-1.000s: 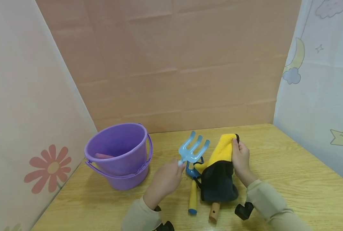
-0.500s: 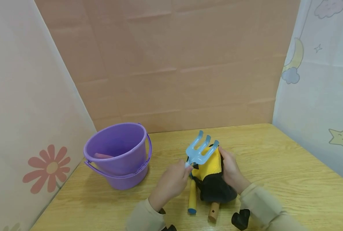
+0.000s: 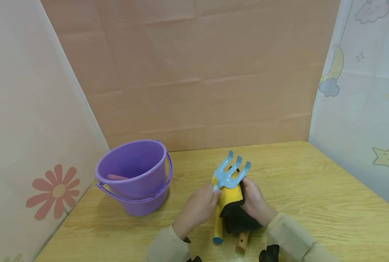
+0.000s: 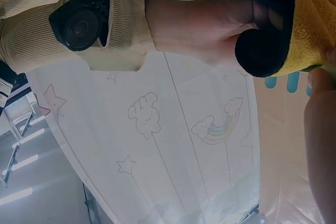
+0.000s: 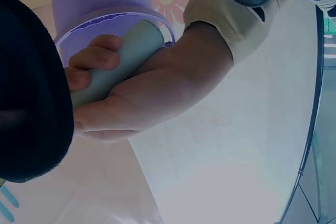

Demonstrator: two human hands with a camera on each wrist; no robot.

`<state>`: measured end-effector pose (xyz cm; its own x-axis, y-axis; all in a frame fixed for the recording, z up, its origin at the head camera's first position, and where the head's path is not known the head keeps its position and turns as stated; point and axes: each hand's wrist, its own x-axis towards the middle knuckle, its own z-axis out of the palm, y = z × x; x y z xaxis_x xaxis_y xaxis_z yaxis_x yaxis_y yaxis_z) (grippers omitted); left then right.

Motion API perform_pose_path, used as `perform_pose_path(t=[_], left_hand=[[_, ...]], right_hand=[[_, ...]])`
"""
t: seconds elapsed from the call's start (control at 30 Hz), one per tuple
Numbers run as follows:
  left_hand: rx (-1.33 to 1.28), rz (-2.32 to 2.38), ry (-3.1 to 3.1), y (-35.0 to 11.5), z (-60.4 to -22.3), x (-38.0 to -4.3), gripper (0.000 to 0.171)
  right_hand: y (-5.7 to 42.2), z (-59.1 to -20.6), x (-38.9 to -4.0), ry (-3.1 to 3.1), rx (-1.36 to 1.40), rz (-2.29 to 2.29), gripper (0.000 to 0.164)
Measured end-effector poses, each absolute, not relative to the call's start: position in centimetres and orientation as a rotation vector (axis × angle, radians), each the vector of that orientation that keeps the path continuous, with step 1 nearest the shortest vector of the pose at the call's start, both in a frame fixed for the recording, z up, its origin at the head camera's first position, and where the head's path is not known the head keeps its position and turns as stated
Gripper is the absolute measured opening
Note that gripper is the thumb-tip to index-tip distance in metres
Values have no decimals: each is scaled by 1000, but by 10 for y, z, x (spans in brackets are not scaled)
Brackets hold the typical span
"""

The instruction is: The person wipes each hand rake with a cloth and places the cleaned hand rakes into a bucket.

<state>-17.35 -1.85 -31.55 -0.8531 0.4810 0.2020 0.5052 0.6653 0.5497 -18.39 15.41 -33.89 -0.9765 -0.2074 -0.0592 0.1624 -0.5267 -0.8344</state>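
My left hand (image 3: pixel 199 205) grips a light blue hand fork (image 3: pixel 226 179), its three tines pointing up and away. The green handle (image 5: pixel 128 61) shows within the curled fingers in the right wrist view. My right hand (image 3: pixel 254 202) holds the side of a yellow-and-black cloth (image 3: pixel 231 196), which lies folded behind the fork. In the left wrist view the cloth's rolled black edge covers the right fingertips. A yellow handle with a blue end (image 3: pixel 218 227) and a wooden handle (image 3: pixel 242 242) stick out from under the cloth toward me; the rest of both is hidden.
A purple bucket (image 3: pixel 145 205) stands on the wooden table (image 3: pixel 289 174) at the left, with a pink object (image 3: pixel 116 177) inside. Its handle hangs down in front. Printed fabric sheets flank the table, and a tan sheet (image 3: pixel 194 91) hangs behind it.
The fork has moved right, over the cloth. My right hand has come left and down with the cloth's raised yellow end, folding it over and covering the blue tool head.
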Motion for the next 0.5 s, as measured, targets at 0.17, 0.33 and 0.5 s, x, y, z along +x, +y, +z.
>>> perform_pose_path(t=[0.17, 0.33, 0.5], left_hand=[[-825, -922, -2852, -16, -317, -175, 25], [-816, -887, -2846, -16, -318, -176, 27], [-830, -840, -2849, -15, -320, -177, 29]], right_hand=[[151, -342, -183, 1315, -61, -2610, 36], [147, -339, -182, 1245, -33, -2674, 45], [144, -334, -178, 1276, -46, -2652, 90]])
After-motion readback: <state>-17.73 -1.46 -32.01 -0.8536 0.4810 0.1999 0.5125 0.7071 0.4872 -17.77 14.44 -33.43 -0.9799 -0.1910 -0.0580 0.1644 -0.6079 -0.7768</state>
